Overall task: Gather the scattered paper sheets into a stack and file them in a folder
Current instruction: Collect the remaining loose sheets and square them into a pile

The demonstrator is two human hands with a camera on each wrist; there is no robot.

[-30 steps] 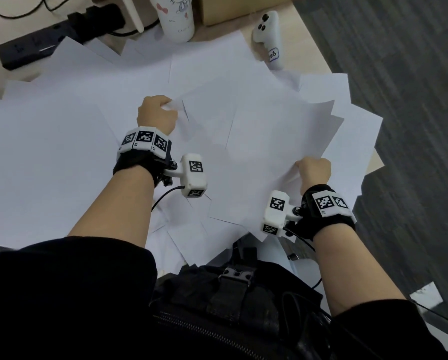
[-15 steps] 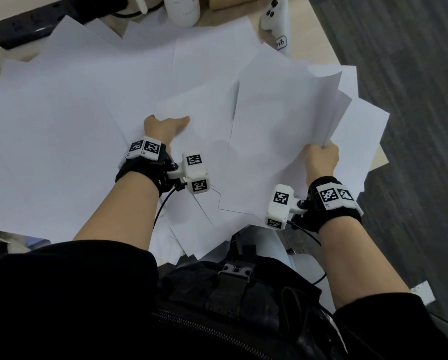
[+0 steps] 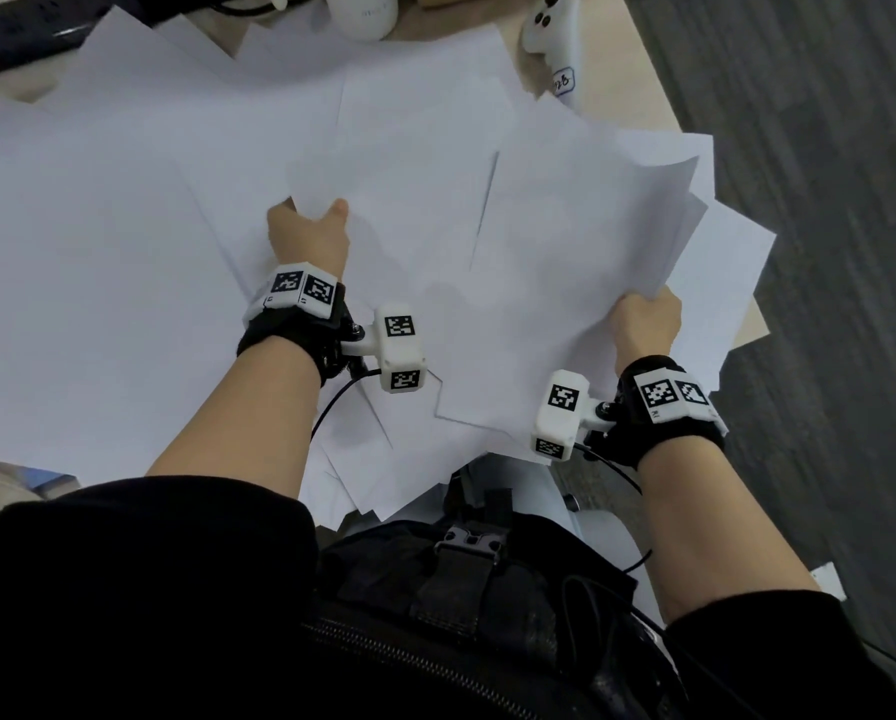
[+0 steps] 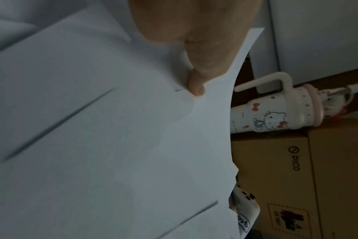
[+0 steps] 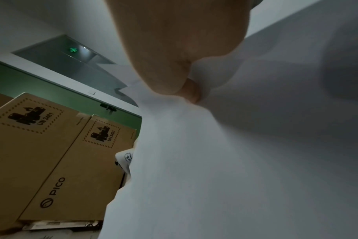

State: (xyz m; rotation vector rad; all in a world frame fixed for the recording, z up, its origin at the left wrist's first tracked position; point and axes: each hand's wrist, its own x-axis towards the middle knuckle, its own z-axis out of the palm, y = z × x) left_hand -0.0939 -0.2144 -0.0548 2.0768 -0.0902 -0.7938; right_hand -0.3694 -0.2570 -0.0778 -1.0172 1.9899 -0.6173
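Observation:
Many white paper sheets (image 3: 165,210) lie scattered and overlapping across the wooden desk. My left hand (image 3: 308,233) pinches the near-left corner of a sheet (image 3: 409,215) in the middle, thumb on top, fingers hidden beneath; the left wrist view shows the thumb (image 4: 195,87) pressed on lifted paper (image 4: 112,145). My right hand (image 3: 646,322) grips the near-right edge of a lifted bundle of sheets (image 3: 581,241) at the desk's right side; the right wrist view shows the thumb (image 5: 192,92) clamped on that paper (image 5: 235,161). No folder is in view.
A white cartoon-print tumbler (image 3: 365,13) (image 4: 276,113), a white controller (image 3: 552,39) and a black power strip (image 3: 25,36) sit at the desk's far edge. Brown PICO boxes (image 5: 51,153) (image 4: 317,177) stand behind. Dark floor (image 3: 825,200) lies right of the desk.
The right hand has raised its bundle of sheets off the desk and shifted right. The left hand has drawn back toward me and taken a sheet's corner between thumb and fingers.

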